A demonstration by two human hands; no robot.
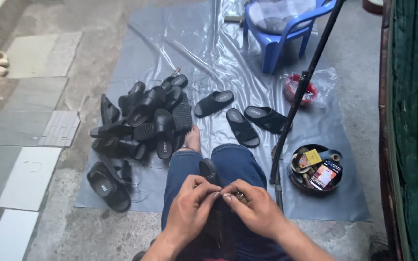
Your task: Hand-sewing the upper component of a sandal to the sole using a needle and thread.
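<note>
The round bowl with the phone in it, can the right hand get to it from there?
Probably yes: the bowl sits on the sheet at the right hand's side. The black pole leans between them, and that hand grips a sandal.

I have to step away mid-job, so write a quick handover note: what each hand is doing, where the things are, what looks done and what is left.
Left hand: pinching the black sandal on the lap.
Right hand: gripping the same sandal from the other side, with a small object at the fingertips, too small to tell.
Things: pile of black sandals on the plastic sheet to the left; three sandals laid apart ahead; bowl of small items to the right.
Done or left: the sandals' finish cannot be told; the lap sandal is in hand.
</note>
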